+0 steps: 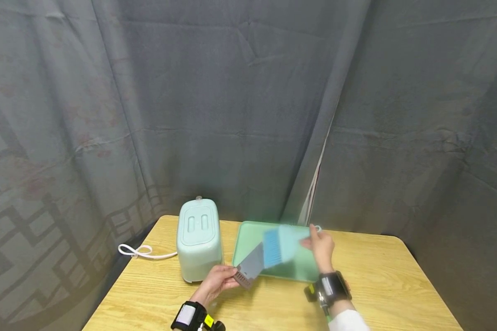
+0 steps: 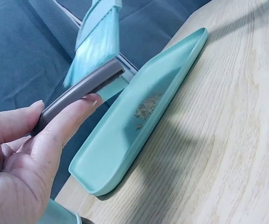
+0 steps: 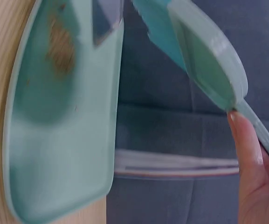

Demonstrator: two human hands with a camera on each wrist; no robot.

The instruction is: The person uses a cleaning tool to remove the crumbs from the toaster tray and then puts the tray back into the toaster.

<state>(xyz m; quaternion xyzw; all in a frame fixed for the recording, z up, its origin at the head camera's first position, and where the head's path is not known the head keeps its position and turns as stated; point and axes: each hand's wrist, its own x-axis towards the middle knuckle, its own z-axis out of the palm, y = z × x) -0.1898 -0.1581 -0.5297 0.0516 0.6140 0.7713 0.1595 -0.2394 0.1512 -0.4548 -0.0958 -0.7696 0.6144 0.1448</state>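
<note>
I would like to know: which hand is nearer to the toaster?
Left. The left hand is by the near right corner of the toaster; the right hand is farther right, by the right end of the green tray.

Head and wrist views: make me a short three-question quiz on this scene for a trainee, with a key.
1. What does the left hand grip?
A) a white cord
B) a gray slotted plate
C) a pale green appliance

2. True or false: crumbs lie in the green tray.

3. Fill in: the brush is held in the ____.

Key:
1. B
2. True
3. right hand
</note>
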